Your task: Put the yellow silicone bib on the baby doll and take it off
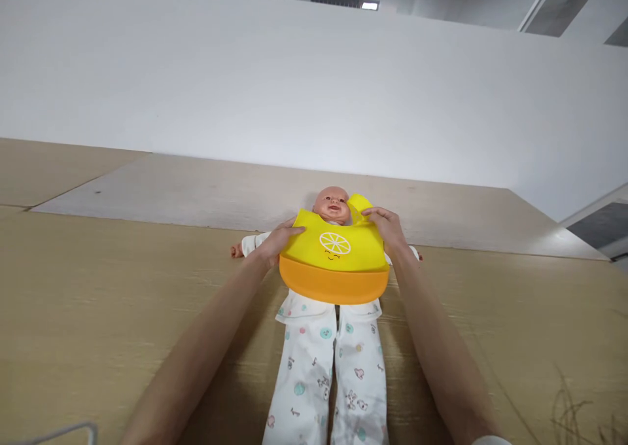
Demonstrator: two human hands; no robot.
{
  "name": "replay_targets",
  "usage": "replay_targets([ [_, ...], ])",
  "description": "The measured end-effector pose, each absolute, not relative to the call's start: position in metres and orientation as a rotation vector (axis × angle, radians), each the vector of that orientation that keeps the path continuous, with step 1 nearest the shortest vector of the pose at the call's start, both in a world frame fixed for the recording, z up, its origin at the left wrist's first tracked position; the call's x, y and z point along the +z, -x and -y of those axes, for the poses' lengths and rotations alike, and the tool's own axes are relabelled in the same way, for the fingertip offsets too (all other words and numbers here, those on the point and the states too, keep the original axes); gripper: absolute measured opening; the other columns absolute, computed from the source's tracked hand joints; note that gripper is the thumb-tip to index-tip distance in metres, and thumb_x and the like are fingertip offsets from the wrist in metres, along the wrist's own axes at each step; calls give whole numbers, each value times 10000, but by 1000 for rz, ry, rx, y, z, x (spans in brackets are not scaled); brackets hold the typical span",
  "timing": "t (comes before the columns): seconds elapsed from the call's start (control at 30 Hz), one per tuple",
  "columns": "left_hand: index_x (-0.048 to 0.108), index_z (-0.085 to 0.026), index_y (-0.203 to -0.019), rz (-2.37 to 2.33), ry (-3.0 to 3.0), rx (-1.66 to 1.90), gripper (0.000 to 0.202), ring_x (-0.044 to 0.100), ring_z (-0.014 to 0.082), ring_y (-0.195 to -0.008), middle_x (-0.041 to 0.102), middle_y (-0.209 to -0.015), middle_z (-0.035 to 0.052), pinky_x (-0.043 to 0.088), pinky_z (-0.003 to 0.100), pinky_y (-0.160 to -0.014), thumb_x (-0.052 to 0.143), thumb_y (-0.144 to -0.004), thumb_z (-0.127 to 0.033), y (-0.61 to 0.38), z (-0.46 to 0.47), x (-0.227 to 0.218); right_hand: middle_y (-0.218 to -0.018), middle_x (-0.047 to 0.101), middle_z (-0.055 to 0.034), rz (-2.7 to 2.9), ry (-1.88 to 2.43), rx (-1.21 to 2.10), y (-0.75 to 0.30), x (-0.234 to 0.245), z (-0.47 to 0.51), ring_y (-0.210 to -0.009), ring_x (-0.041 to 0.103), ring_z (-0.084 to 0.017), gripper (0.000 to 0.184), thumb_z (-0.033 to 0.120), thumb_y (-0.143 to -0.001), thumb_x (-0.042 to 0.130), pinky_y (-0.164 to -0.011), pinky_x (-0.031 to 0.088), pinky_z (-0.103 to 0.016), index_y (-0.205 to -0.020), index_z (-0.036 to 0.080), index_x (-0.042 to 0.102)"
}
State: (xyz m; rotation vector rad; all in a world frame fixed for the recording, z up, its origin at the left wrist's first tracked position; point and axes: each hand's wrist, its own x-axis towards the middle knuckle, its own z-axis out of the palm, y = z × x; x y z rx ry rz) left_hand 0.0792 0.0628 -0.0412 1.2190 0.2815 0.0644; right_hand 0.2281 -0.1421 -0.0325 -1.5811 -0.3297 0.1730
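A baby doll (pixel 331 203) lies on its back, its head away from me, in white printed clothes (pixel 314 366). Over its chest is a yellow bib (pixel 314 242) with a white citrus slice, a small smiling face and an orange catch pocket (pixel 333 284). My left hand (pixel 280 241) grips the bib's left edge, thumb on top and fingers hidden beneath. With my right hand (pixel 387 226) I pinch the bib's neck strap (pixel 360 204), which stands up beside the doll's head. The doll's arms stick out to both sides, partly behind my hands.
The doll lies on a wooden surface (pixel 147 301) with a paler strip (pixel 196 190) beyond its head. Behind that rises a white partition (pixel 314 91). A thin pale curved object (pixel 73 428) shows at the bottom left. Dark thin strands (pixel 569 399) appear at the lower right.
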Motion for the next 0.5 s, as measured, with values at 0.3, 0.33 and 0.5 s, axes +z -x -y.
replay_targets([
  [0.3, 675, -133, -844, -355, -1251, 99, 352, 653, 202, -709, 708, -755, 63, 504, 286, -659, 717, -643, -420, -103, -78, -41, -1005, 680, -62, 449, 1635, 103, -228, -34, 140, -868, 600, -174, 401, 347, -564, 720, -737, 450, -268, -916, 155, 704],
  [0.33, 672, -126, -798, -371, -1261, 107, 340, 640, 195, -660, 698, -712, 62, 493, 282, -621, 734, -624, -411, -107, -79, -42, -1001, 682, -61, 460, 1636, 110, -229, -34, 140, -867, 600, -174, 386, 350, -566, 719, -732, 447, -266, -898, 154, 708],
  [0.5, 679, -120, -737, -431, -1281, 152, 237, 625, 184, -613, 700, -709, 57, 474, 283, -590, 726, -552, -260, -121, -76, -47, -878, 697, -48, 399, 1629, 57, -235, -39, 142, -779, 593, -163, 262, 303, -579, 650, -696, 428, -262, -784, 154, 716],
])
